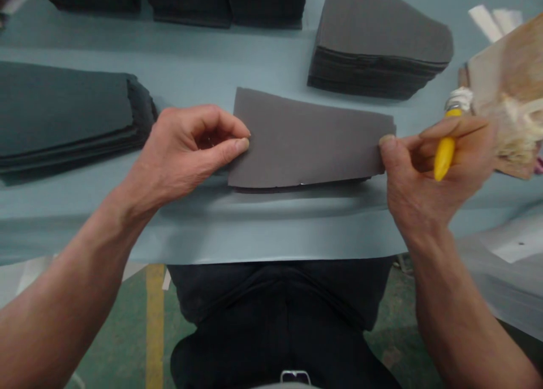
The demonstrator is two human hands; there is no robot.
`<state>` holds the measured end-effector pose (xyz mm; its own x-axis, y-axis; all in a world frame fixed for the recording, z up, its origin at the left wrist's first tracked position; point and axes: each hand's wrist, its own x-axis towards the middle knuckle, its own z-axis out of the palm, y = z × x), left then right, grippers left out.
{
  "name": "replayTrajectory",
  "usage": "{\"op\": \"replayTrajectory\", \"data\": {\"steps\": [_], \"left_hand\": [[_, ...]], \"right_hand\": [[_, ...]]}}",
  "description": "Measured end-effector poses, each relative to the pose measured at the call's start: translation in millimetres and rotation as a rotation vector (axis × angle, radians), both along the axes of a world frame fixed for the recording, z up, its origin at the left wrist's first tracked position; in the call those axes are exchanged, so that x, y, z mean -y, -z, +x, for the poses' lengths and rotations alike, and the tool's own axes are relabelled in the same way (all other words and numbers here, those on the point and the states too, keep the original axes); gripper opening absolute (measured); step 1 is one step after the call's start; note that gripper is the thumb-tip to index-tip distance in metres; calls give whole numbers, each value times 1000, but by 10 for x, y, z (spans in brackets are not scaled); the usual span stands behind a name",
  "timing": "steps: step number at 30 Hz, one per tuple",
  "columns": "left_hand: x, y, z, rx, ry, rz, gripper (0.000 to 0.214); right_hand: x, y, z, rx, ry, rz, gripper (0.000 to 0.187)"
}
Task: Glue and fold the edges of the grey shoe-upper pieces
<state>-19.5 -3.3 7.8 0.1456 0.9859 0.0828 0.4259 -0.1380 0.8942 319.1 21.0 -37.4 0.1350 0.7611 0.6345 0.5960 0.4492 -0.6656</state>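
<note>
A dark grey cut sheet (305, 140) lies on the pale blue table (254, 230) in front of me, on top of another like piece whose edge shows beneath it. My left hand (186, 151) pinches the sheet's left edge between thumb and fingers. My right hand (428, 168) presses its thumb on the sheet's right edge and also holds a yellow-handled brush (444, 151), whose pale bristles (517, 123) point right.
A stack of grey cut pieces (377, 44) stands at the back right. A darker stack (72, 117) lies at the left and more dark stacks (190, 1) along the far edge. A wooden board (509, 61) sits at the right. The table's front edge is near my body.
</note>
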Motion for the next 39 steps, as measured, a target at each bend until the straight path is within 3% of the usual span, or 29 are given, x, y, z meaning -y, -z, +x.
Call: {"op": "replayTrajectory", "data": {"steps": [8,24,33,39], "left_hand": [[-3,33,14,5,24,-20,13],[54,100,4,-85,31,-19,19],[39,131,-5,-83,57,-29,20],[17,137,7,-13,58,-37,19]], "right_hand": [[-1,81,47,5,30,22,35],[-37,161,5,-45,34,118,31],[-15,175,-25,-37,-4,170,39],[-45,193,-51,-52,41,209,53]]}}
